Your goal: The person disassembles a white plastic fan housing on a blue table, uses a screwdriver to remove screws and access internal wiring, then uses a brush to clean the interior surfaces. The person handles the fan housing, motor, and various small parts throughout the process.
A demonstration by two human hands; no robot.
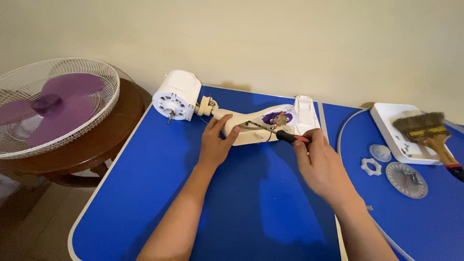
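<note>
A white fan body (251,126) lies on the blue table (159,193), its round motor housing (177,94) at the far left end and its base opened, showing purple and coloured wiring (278,117). My left hand (215,141) grips the fan's neck and holds it down. In my right hand (321,162) is a screwdriver with a black and red handle (290,137), its shaft pointing into the open base.
A wire grille with purple fan blades (53,104) rests on a round brown table (96,140) at left. At right sit a white tray (401,133), a paintbrush (427,131), a clear round cap (380,152), a white ring nut (370,166) and a clear disc (407,179).
</note>
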